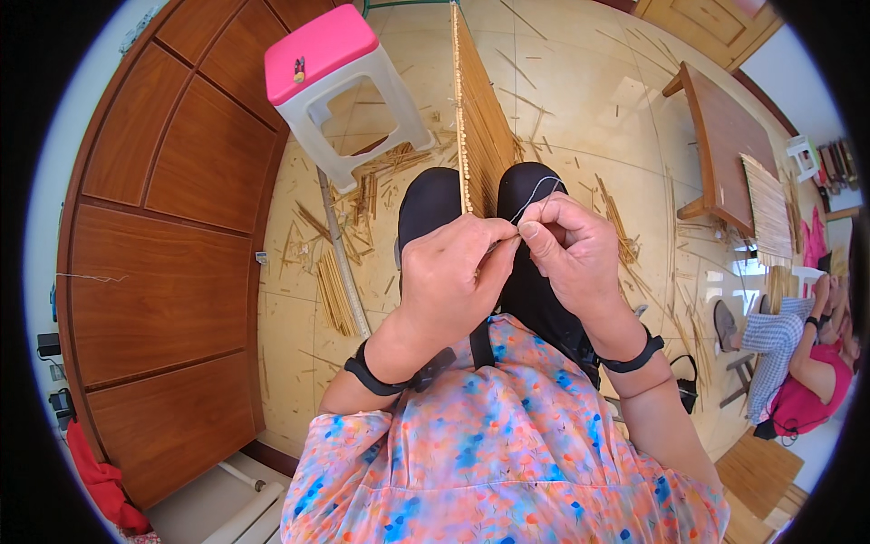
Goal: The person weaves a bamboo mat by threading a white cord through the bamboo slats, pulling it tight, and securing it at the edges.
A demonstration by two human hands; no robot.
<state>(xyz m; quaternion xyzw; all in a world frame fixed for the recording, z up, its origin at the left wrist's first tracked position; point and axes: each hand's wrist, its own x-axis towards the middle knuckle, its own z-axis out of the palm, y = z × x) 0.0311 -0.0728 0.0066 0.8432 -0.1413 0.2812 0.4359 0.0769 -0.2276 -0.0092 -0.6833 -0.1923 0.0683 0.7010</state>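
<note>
Over my lap, my left hand [453, 267] and my right hand [573, 249] meet with thumbs and forefingers pinched close together. Between them is a thin grey thread [518, 216], which arcs up in a small loop beside my right fingers. Whether a needle is among the fingertips cannot be made out. A panel of straw-coloured sticks [485, 118] stands on edge between my knees, its row of cut ends facing up. Its near end passes behind my left hand. Both wrists wear black bands.
A white stool with a pink seat [331, 45] bears a small tool [299, 70]. Loose stick scraps [337, 290] litter the tiled floor. Wooden cabinets [163, 281] line the left. At right are a low wooden table [720, 136], a stick mat [766, 208] and a seated person [807, 363].
</note>
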